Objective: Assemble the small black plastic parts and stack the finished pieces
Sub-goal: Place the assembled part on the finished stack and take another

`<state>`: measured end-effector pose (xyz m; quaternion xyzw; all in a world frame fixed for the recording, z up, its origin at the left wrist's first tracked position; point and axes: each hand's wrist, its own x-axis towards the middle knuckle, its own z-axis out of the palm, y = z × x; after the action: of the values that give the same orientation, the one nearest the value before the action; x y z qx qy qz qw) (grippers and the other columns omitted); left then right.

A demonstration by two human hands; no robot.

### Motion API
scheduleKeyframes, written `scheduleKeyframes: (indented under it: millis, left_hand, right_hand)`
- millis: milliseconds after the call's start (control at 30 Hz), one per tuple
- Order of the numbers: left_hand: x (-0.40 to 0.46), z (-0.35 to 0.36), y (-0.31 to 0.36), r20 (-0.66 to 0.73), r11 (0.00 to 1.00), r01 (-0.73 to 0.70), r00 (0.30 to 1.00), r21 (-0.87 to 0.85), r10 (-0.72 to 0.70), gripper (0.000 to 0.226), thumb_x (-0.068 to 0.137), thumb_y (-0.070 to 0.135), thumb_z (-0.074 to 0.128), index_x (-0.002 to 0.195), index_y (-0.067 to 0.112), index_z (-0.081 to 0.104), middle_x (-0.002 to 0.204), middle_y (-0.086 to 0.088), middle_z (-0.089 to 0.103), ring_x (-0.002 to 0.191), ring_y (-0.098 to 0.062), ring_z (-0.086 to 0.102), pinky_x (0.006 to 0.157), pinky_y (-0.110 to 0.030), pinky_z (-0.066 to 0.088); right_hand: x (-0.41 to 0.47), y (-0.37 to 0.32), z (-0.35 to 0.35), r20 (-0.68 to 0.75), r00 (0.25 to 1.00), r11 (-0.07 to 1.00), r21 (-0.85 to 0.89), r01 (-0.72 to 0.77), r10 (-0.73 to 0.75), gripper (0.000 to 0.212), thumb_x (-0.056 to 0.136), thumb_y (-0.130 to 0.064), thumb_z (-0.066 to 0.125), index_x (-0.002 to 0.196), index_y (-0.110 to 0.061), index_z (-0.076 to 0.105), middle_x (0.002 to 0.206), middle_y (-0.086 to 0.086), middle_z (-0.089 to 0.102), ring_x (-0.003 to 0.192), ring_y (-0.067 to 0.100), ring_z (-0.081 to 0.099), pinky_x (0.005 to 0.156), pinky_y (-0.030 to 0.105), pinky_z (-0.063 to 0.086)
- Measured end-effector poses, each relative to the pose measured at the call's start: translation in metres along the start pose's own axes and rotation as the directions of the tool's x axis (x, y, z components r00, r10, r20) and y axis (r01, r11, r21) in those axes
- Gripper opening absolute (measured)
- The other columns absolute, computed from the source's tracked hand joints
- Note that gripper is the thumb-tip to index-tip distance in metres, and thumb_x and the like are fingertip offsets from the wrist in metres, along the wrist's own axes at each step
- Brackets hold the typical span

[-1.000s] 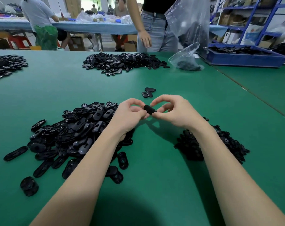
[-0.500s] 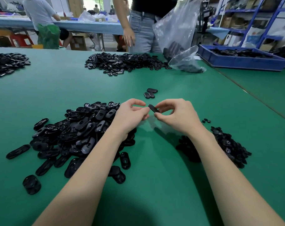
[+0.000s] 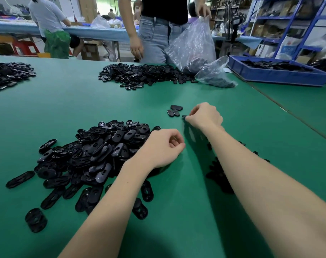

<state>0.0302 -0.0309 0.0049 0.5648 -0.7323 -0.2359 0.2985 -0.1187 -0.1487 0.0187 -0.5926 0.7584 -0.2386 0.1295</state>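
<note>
The right hand (image 3: 205, 116) reaches out over the green table (image 3: 233, 127) and pinches a small black part (image 3: 184, 116) at its fingertips, just beside the three finished pieces (image 3: 174, 110) lying together there. The left hand (image 3: 164, 148) rests nearer, fingers loosely curled, apparently holding nothing, though its palm is hidden. It sits at the edge of the large pile of black parts (image 3: 87, 155). A smaller dark heap (image 3: 219, 174) lies partly under the right forearm.
</note>
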Motion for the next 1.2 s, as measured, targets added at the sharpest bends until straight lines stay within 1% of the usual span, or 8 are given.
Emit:
scheduleKeyframes:
  millis: [167, 533, 633, 733, 867, 967, 1067, 1200]
  left_hand:
    - [0.001, 0.002, -0.003, 0.015, 1.000, -0.022, 1.000, 0.002, 0.022, 0.004, 0.090, 0.023, 0.068, 0.088, 0.020, 0.070, 0.075, 0.011, 0.062, 0.068, -0.004, 0.057, 0.065, -0.002, 0.039]
    - [0.000, 0.003, 0.000, 0.033, 0.994, -0.098, 0.995, 0.047, 0.097, 0.005, 0.092, 0.023, 0.065, 0.088, 0.023, 0.068, 0.071, 0.017, 0.060, 0.063, -0.001, 0.054, 0.064, -0.003, 0.036]
    - [0.000, -0.002, 0.000, 0.028, 0.990, -0.126, 0.992, 0.062, 0.125, 0.006, 0.093, 0.021, 0.064, 0.089, 0.024, 0.068, 0.081, 0.017, 0.064, 0.066, -0.006, 0.057, 0.069, -0.010, 0.040]
    - [0.002, -0.011, -0.003, 0.018, 0.985, -0.126, 0.992, 0.119, 0.125, 0.014, 0.094, 0.015, 0.059, 0.095, 0.025, 0.070, 0.087, 0.014, 0.066, 0.069, -0.011, 0.061, 0.075, -0.019, 0.045]
    - [0.005, -0.024, -0.010, -0.004, 0.972, -0.107, 0.994, 0.209, 0.110, 0.021, 0.093, 0.013, 0.057, 0.098, 0.027, 0.071, 0.083, 0.016, 0.064, 0.074, -0.012, 0.062, 0.079, -0.022, 0.047]
    - [0.005, -0.030, -0.015, 0.000, 0.957, -0.098, 0.995, 0.274, 0.102, 0.023, 0.092, 0.012, 0.056, 0.098, 0.029, 0.071, 0.083, 0.013, 0.065, 0.081, -0.012, 0.060, 0.083, -0.024, 0.047]
    - [0.005, -0.034, -0.016, -0.004, 0.951, -0.096, 0.995, 0.295, 0.102, 0.023, 0.092, 0.011, 0.057, 0.098, 0.028, 0.072, 0.082, 0.012, 0.065, 0.082, -0.013, 0.059, 0.084, -0.024, 0.046]
    - [0.004, -0.037, -0.018, 0.006, 0.955, -0.095, 0.995, 0.282, 0.098, 0.026, 0.092, 0.007, 0.056, 0.101, 0.025, 0.073, 0.088, 0.008, 0.070, 0.084, -0.012, 0.061, 0.085, -0.022, 0.046]
  right_hand:
    - [0.018, -0.006, 0.016, -0.032, 0.999, 0.999, -0.024, 0.021, -0.022, 0.019, 0.085, -0.031, 0.074, 0.104, -0.027, 0.074, 0.114, 0.004, 0.072, 0.108, 0.028, 0.067, 0.077, 0.027, 0.042]
    - [0.021, -0.008, 0.013, 0.101, 0.984, 0.989, 0.006, 0.150, -0.150, 0.024, 0.084, -0.033, 0.068, 0.107, -0.037, 0.073, 0.119, -0.002, 0.071, 0.111, 0.024, 0.064, 0.082, 0.027, 0.044]
    - [0.013, -0.008, 0.004, 0.087, 0.977, 0.980, 0.038, 0.193, -0.196, 0.027, 0.085, -0.031, 0.065, 0.110, -0.036, 0.072, 0.119, -0.005, 0.072, 0.113, 0.022, 0.064, 0.087, 0.028, 0.049]
    - [-0.008, -0.003, -0.008, 0.084, 0.966, 0.968, 0.080, 0.236, -0.243, 0.019, 0.086, -0.029, 0.061, 0.098, -0.036, 0.074, 0.108, -0.008, 0.074, 0.107, 0.021, 0.065, 0.087, 0.031, 0.053]
    - [-0.053, 0.011, -0.019, 0.227, 0.920, 0.947, 0.027, 0.321, -0.319, 0.011, 0.084, -0.035, 0.064, 0.088, -0.037, 0.073, 0.096, -0.012, 0.074, 0.096, 0.018, 0.068, 0.085, 0.033, 0.056]
    - [-0.084, 0.021, -0.024, 0.310, 0.881, 0.930, 0.025, 0.367, -0.356, 0.008, 0.084, -0.040, 0.069, 0.088, -0.037, 0.076, 0.089, -0.018, 0.073, 0.092, 0.011, 0.068, 0.080, 0.027, 0.052]
    - [-0.107, 0.022, -0.027, 0.378, 0.818, 0.897, 0.093, 0.432, -0.433, 0.005, 0.082, -0.038, 0.076, 0.086, -0.037, 0.079, 0.079, -0.018, 0.072, 0.081, 0.003, 0.068, 0.077, 0.022, 0.053]
    - [-0.124, 0.013, -0.028, 0.467, 0.700, 0.839, 0.232, 0.493, -0.540, 0.015, 0.077, -0.042, 0.085, 0.088, -0.034, 0.080, 0.069, -0.018, 0.069, 0.056, -0.002, 0.058, 0.058, 0.012, 0.046]
